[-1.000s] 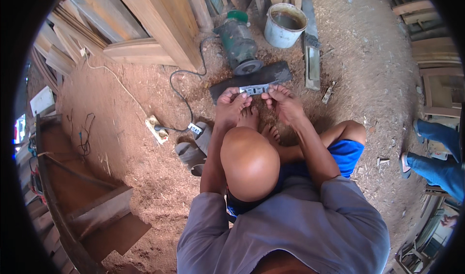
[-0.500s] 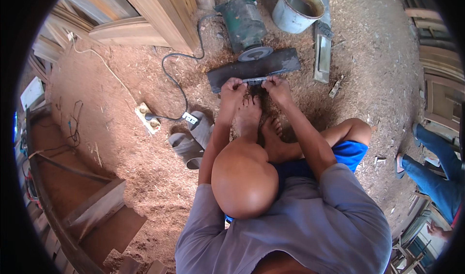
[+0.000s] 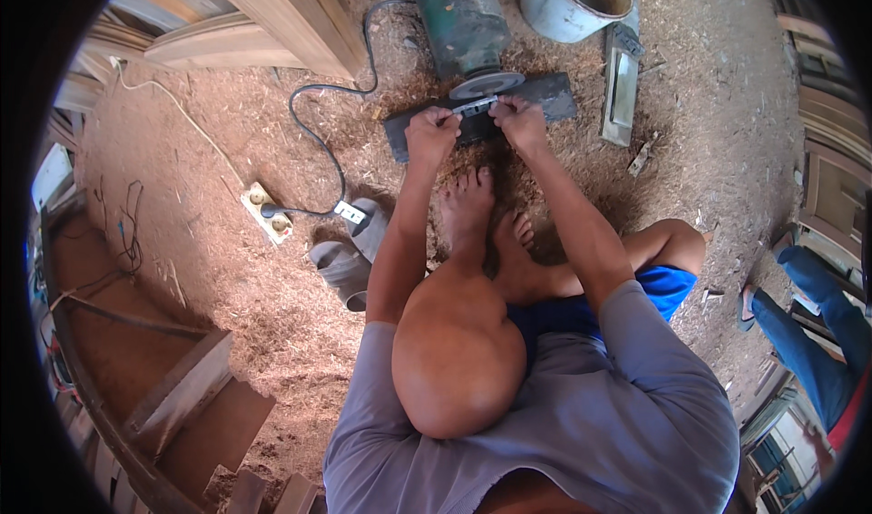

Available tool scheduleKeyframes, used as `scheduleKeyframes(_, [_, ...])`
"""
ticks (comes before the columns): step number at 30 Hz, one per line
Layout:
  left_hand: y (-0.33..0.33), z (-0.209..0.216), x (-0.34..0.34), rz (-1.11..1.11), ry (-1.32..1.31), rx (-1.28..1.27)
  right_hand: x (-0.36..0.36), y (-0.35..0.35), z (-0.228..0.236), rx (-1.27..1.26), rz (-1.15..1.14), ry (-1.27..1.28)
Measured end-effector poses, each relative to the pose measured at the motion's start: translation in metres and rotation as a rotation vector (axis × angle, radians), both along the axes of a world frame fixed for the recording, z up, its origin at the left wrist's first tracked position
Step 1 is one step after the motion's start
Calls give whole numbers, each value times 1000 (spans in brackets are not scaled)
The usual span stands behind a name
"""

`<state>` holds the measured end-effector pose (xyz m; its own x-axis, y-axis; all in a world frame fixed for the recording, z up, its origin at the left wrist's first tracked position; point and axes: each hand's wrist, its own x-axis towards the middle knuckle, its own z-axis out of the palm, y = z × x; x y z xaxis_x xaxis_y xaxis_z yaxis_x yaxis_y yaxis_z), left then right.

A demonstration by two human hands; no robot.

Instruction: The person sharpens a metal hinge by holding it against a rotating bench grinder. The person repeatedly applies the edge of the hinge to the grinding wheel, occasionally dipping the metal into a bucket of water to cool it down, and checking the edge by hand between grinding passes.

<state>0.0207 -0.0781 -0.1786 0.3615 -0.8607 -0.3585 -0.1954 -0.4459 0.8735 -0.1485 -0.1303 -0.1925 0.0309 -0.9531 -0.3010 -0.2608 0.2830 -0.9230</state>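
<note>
A narrow silvery metal blade with dark slots (image 3: 476,106) spans the gap between my hands. My left hand (image 3: 434,133) pinches its left end, and the right end is between the fingers of my right hand (image 3: 520,122). Just beyond the blade is the grey disc of a bench grinder (image 3: 488,84), driven by a worn green motor (image 3: 461,29). The blade's far edge is at or very near the disc; contact cannot be made out. Under both hands lies a dark flat board (image 3: 550,96).
A white bucket (image 3: 568,14) stands right of the motor, near a long flat bar (image 3: 619,96). At left, a black cord (image 3: 304,133) runs to a power strip (image 3: 266,212) beside grey sandals (image 3: 345,264). Another person's legs (image 3: 804,310) are at far right.
Both hands have moved forward with the blade, bringing it from the board's near edge up to the grinding disc. The blade now tilts slightly, right end farther away.
</note>
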Motion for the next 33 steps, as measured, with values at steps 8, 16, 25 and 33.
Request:
scheduleKeyframes(8, [-4,2,-4,70,93,15,1,-5,-7,1,14,-16])
scheduleKeyframes(16, [-5,1,-4,119,147,21,4,-6,-7,20,6,-69])
scheduleKeyframes(25, [-6,0,-3,129,206,-7,5,-7,-5,63,-21,-124])
scheduleKeyframes(33, [-9,-5,-1,96,254,-6,6,-9,-1,141,-95,-216])
